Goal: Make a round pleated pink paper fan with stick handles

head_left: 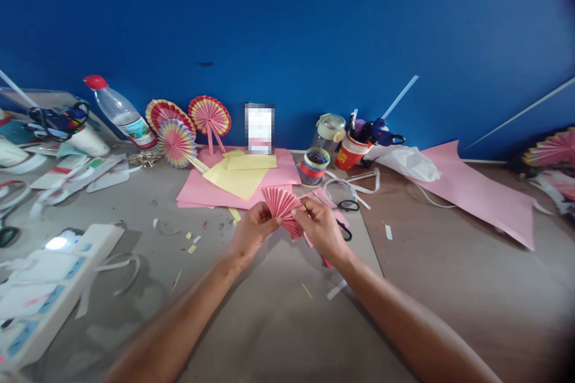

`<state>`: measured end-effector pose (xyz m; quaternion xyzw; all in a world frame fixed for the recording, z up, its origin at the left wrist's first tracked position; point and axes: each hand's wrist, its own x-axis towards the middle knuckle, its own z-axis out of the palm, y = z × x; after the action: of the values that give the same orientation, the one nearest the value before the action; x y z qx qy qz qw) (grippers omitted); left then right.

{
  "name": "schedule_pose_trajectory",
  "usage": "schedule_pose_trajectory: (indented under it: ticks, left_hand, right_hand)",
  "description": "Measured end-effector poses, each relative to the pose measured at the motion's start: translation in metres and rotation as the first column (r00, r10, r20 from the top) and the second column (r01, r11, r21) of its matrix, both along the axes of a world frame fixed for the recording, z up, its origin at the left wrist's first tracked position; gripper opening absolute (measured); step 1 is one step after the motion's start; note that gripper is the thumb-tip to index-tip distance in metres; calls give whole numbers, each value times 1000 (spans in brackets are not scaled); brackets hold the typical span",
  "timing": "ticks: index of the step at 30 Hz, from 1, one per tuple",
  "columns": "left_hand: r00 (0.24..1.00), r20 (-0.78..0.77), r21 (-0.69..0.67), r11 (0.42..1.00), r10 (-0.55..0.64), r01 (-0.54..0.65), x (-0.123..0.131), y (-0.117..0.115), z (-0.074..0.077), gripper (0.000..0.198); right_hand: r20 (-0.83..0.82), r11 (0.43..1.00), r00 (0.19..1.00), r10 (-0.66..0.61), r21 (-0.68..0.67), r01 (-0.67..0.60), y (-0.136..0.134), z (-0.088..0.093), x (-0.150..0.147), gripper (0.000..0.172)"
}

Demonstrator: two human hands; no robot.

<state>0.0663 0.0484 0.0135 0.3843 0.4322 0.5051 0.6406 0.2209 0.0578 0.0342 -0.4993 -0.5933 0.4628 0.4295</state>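
Two hands: the left hand [258,221] and the right hand [320,221] are held close together, with the pleated pink paper [282,202] pinched between thumb and fingers of each
Pleated paper: it is held between the hands, fanned into narrow folds, its left part gripped by the left hand and its right part by the right hand; whether the table [269,323] below is touched cannot be told
Step in hand: the spreading and evening of the folds is judged to be under way; whether any glue has been applied cannot be seen
Next move: a firm pinch where the folds gather seems to be called for, so that the pleats are kept from slipping as the edges are guided round
Beyond the left hand: pink sheets [193,188] are laid flat, topped by yellow paper [238,182], and pleated fans [209,114] are propped farther off to its left
By the right hand: scissors [348,206] are partly covered, and a red paper cup [347,154] is stood farther beyond
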Motion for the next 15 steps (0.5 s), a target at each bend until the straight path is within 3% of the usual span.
schedule_pose_trajectory:
  ticks: [15]
  left_hand:
    - [1000,23,4,1000,8,-8,0,0,-5,24]
  right_hand:
    - [37,999,999,-39,22,38,-1,-3,-2,21]
